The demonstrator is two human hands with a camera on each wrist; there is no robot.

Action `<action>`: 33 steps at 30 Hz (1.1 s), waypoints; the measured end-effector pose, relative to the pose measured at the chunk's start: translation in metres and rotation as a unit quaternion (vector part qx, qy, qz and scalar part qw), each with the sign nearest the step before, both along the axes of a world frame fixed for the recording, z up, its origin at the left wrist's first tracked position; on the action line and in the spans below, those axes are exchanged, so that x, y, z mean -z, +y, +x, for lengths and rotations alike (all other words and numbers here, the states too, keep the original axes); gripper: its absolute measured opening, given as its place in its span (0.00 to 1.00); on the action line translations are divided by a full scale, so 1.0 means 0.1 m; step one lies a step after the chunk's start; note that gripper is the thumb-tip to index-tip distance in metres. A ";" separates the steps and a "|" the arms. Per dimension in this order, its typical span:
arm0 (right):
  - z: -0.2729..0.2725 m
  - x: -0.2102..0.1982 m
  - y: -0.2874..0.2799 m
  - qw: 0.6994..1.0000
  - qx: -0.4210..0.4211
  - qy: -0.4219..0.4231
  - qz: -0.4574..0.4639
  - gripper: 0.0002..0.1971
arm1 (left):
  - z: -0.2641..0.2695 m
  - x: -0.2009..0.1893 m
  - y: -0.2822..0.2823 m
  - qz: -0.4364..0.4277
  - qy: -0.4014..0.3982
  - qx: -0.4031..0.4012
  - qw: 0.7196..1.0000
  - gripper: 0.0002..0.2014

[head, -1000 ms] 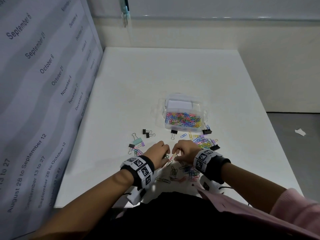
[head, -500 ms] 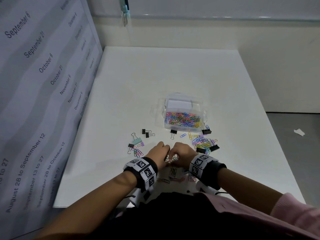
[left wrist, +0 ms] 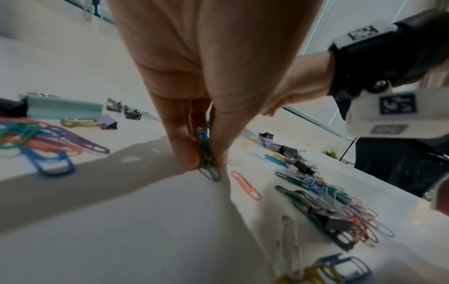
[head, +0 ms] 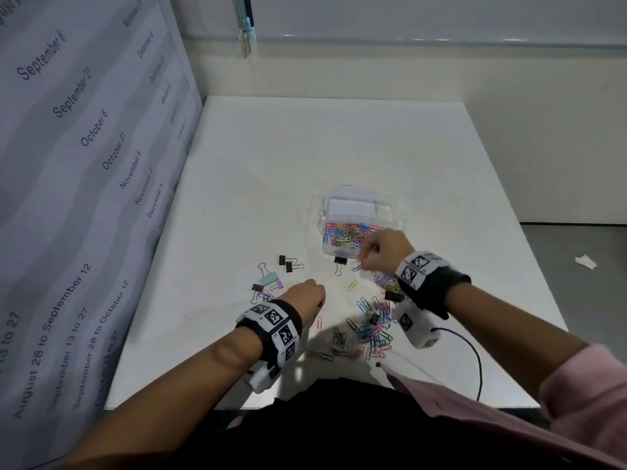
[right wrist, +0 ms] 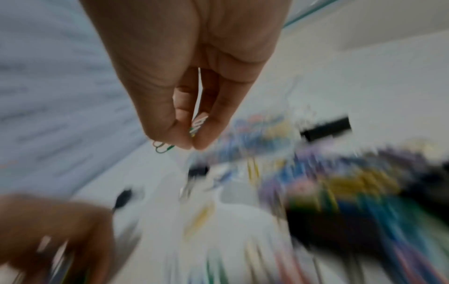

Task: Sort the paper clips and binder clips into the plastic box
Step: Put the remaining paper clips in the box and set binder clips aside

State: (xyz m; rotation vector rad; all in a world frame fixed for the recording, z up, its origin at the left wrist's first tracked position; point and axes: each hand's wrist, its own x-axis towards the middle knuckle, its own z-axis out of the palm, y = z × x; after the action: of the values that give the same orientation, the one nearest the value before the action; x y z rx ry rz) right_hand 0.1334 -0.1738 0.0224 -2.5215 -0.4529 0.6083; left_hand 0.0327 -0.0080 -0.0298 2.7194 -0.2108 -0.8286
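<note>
**Asker:** Two hands are at work; what does each one hold?

**Describer:** Both pinch paper clips; the right hand (head: 386,247) hovers at the near right corner of the plastic box (head: 356,195), thumb and fingers (right wrist: 179,123) pressed together on a few clips (right wrist: 164,148), green among them; the wrist view is blurred, so an exact count is not possible; the left hand (head: 305,296) sits low over the table (head: 305,147), its fingertips (left wrist: 184,151) clamped on a small bunch of clips (left wrist: 206,153), blue, yellow and green.

**Asker:** Where is the box, and what remains outside it?

**Describer:** It stands open in the middle of the table; its near part is full of coloured paper clips (head: 346,234) and its far part looks pale, contents unclear; a loose pile of paper clips (head: 371,329) lies near the table's front edge; black binder clips (head: 290,263) and a mint one (head: 269,278) lie to the left, and one black binder clip (head: 340,261) touches the box's near wall.

**Asker:** How should the right hand finish this drop well?

**Describer:** I would carry the pinch fully over the clip-filled part before letting go, keep it low so nothing bounces out, then spread the fingers completely; clips tangle and may cling.
</note>
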 end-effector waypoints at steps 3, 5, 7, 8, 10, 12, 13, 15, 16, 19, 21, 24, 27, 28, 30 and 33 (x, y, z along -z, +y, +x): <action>0.21 -0.15 -0.04 0.995 0.069 -0.055 0.040 0.04 | 0.01 -0.01 0.01 0.014 0.012 0.019 1.000 0.12; 0.29 -0.16 -0.09 0.993 0.073 -0.086 0.031 0.08 | 0.01 -0.03 -0.02 0.031 0.005 0.050 0.998 0.14; 0.28 -0.13 -0.13 0.994 0.065 -0.091 0.008 0.11 | 0.00 -0.04 -0.05 0.049 -0.008 0.076 0.996 0.13; 0.25 -0.10 -0.14 0.994 0.056 -0.091 0.000 0.12 | -0.01 -0.04 -0.05 0.059 -0.013 0.086 0.994 0.13; 0.13 -0.04 -0.14 0.996 0.029 -0.083 -0.007 0.10 | -0.01 -0.03 -0.05 0.073 -0.025 0.100 0.992 0.13; -0.01 0.03 -0.12 0.998 -0.012 -0.066 -0.017 0.09 | 0.01 -0.04 -0.03 0.080 -0.031 0.102 0.991 0.14; -0.07 0.08 -0.10 0.997 -0.033 -0.055 -0.029 0.11 | 0.03 -0.05 -0.02 0.079 -0.027 0.092 0.992 0.14; -0.16 0.18 -0.07 0.996 -0.065 -0.035 -0.053 0.13 | 0.05 -0.08 -0.01 0.073 -0.013 0.070 0.995 0.15; -0.17 0.22 -0.05 0.995 -0.070 -0.029 -0.062 0.13 | 0.06 -0.10 -0.01 0.071 -0.008 0.066 0.995 0.16; -0.17 0.32 -0.02 0.994 -0.068 -0.017 -0.084 0.16 | 0.05 -0.13 -0.02 0.077 0.003 0.068 0.995 0.17; -0.19 0.38 -0.01 0.990 -0.092 -0.019 -0.100 0.20 | 0.05 -0.14 -0.04 0.089 0.007 0.066 0.994 0.17; -0.26 0.45 -0.01 0.989 -0.105 -0.022 -0.103 0.21 | 0.07 -0.15 -0.04 0.096 0.020 0.048 0.994 0.17; -0.33 0.45 0.00 0.986 -0.118 0.002 -0.114 0.18 | 0.07 -0.13 0.01 0.063 0.022 0.037 0.997 0.17; -0.36 0.44 -0.01 0.985 -0.128 0.010 -0.111 0.17 | 0.06 -0.12 0.02 0.058 0.012 0.040 0.997 0.17; -0.41 0.41 -0.03 0.985 -0.141 0.018 -0.102 0.15 | 0.03 -0.10 0.03 0.059 -0.012 0.048 0.997 0.19; -0.47 0.39 -0.10 0.984 -0.147 0.017 -0.095 0.17 | -0.01 -0.08 0.03 0.077 -0.041 0.060 0.994 0.19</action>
State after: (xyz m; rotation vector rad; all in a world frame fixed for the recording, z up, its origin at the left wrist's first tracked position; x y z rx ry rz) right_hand 0.0864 -0.1838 -0.0165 -2.6385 -0.7986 0.8400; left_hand 0.0319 -0.0054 -0.0217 2.9121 -0.3453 -0.7957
